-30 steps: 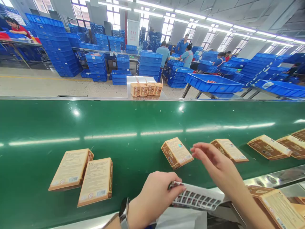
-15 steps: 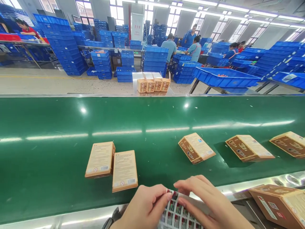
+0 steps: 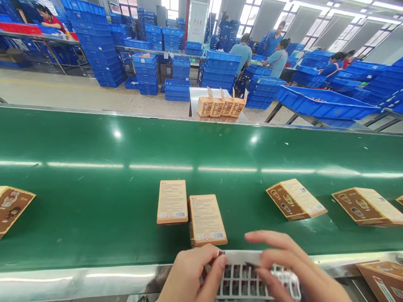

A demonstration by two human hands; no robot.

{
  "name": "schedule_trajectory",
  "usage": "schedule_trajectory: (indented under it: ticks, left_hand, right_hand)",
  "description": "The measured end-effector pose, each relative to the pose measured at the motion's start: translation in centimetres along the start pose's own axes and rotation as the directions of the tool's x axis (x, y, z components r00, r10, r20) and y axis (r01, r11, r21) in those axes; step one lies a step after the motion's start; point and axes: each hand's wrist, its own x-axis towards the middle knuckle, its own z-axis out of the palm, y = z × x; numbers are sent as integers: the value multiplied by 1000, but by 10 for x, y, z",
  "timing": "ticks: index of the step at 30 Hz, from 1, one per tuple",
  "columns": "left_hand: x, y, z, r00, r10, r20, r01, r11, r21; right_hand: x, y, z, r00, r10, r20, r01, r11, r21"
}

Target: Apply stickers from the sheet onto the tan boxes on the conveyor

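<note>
Beside the green conveyor belt (image 3: 94,218), the left hand (image 3: 192,272) pinches a sticker sheet (image 3: 239,274) beneath the blurred right hand (image 3: 292,262), whose grip is unclear; one rightward carton (image 3: 292,199) seems stickered, the two middle cartons (image 3: 207,218) not yet.

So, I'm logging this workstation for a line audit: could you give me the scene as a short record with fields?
Left hand: pinches the sticker sheet near its left end
Right hand: over the sheet's right part, blurred; grip unclear
Belt: green conveyor belt carrying printed cartons
Nearest cartons: two, side by side, barcodes showing
Beyond belt: four cartons in a row, flaps up
Background: stacked blue crates; people nearby
</note>
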Motion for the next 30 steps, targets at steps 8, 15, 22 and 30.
schedule_trajectory:
  ticks: [8, 15, 22, 30]
  left_hand:
    - [-1, -21, -25, 821, 556, 130, -555, 723, 411]
    - [1, -26, -8, 827, 481, 291, -562, 702, 437]
    - [10, -20, 3, 813, 447, 373, -577, 705, 413]
    - [18, -16, 16, 803, 495, 331, -588, 749, 306]
  right_hand:
    - [33, 19, 56, 654, 743, 145, -662, 468, 586]
    - [26, 27, 65, 585, 794, 167, -686, 374, 625]
    - [30, 23, 61, 653, 752, -93, -690, 641, 335]
    - [23, 37, 35, 759, 451, -470, -566, 813, -134]
